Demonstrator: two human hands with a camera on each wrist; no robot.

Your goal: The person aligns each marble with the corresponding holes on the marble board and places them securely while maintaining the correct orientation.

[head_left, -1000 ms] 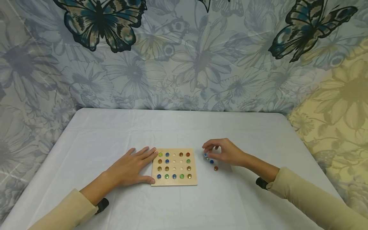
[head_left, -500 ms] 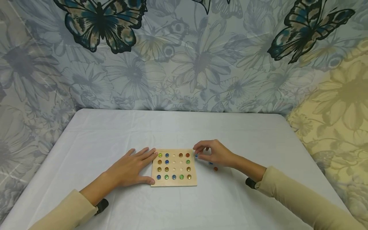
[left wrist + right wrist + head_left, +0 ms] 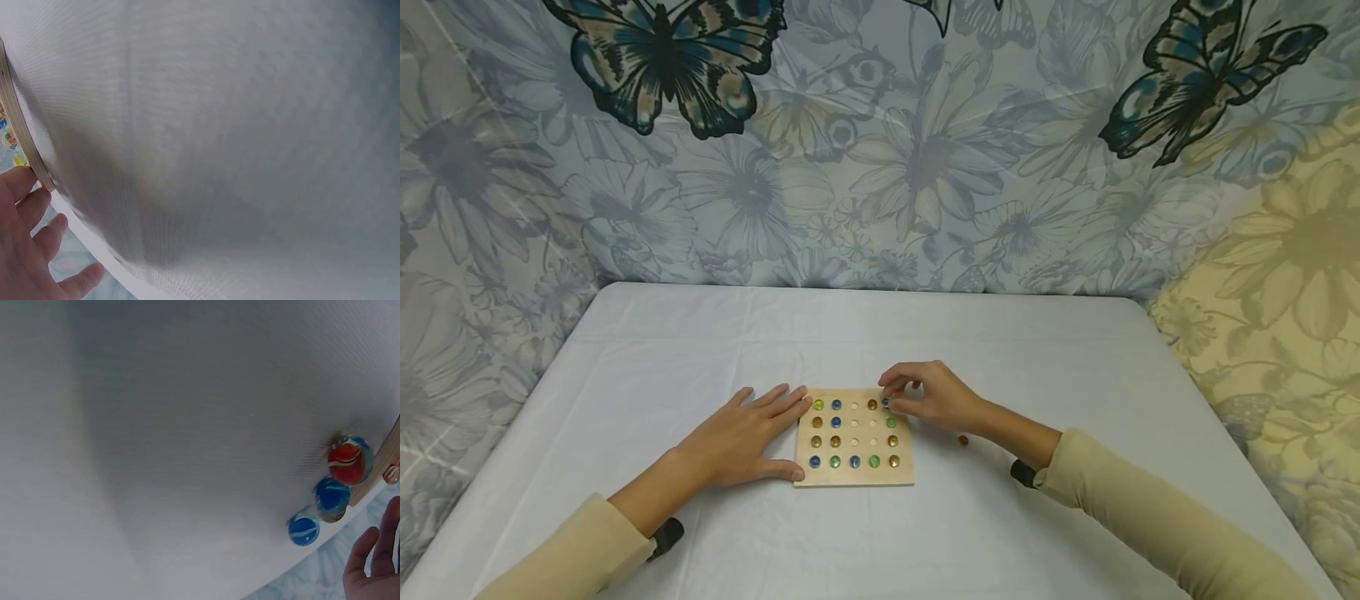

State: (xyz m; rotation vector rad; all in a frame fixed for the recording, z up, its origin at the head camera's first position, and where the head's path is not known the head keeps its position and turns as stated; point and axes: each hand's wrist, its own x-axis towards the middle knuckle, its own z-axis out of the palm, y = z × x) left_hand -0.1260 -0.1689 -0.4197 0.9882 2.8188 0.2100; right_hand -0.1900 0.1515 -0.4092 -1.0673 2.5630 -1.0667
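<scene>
The right hand (image 3: 936, 396) has shifted left, from beside the right edge of the wooden board (image 3: 865, 476) to above its far right corner, thumb and fingertips pinching a blue marble (image 3: 886, 402). That brings the marble near five bare holes (image 3: 854, 423). The left hand (image 3: 752, 437), fingers spread, still touches the board's left edge. A red marble (image 3: 350, 464) and two blue marbles (image 3: 332, 494) lie loose on the tabletop (image 3: 715, 333), off the board's right edge.

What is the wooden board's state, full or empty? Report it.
Partly full: the wooden board holds many marbles, but several holes near its middle are bare.
</scene>
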